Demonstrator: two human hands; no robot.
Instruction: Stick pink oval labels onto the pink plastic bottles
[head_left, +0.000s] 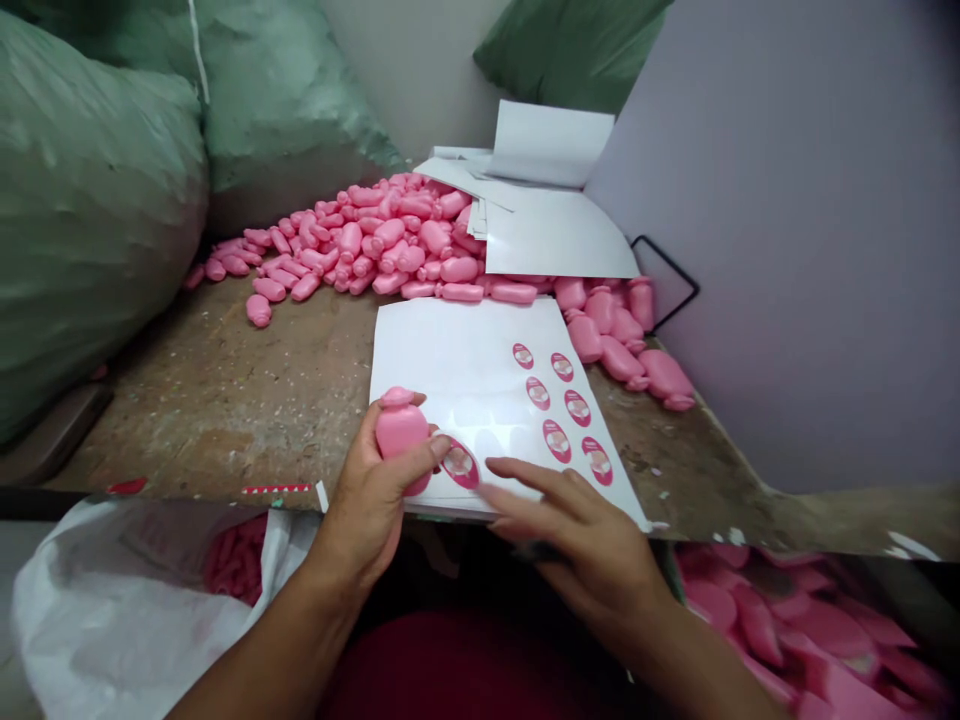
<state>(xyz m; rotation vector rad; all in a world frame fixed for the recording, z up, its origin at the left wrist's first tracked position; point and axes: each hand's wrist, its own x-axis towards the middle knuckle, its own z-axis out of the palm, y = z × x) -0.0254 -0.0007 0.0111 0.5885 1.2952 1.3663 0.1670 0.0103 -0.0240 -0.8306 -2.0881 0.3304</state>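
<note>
My left hand point(367, 490) is closed around a small pink plastic bottle point(402, 430), its narrow capped end pointing up. At my left thumb tip is an oval pink sticker point(460, 464); whether it is stuck to the thumb or lies on the sheet, I cannot tell. Just right of that sticker, my right hand point(570, 520) has its fingers stretched out and apart, smeared by motion, with nothing visible between them. Under both hands lies a white sticker sheet point(442, 350), with several oval stickers point(577, 408) left on its right side.
Behind the sheet is a heap of pink bottles point(390, 235), partly under loose white sheets point(559, 230). More bottles point(619, 345) lie against the grey panel point(787, 250). Big green sacks point(90, 200) stand at left. Below the table edge are a white sack point(112, 610) and pink pieces point(795, 620).
</note>
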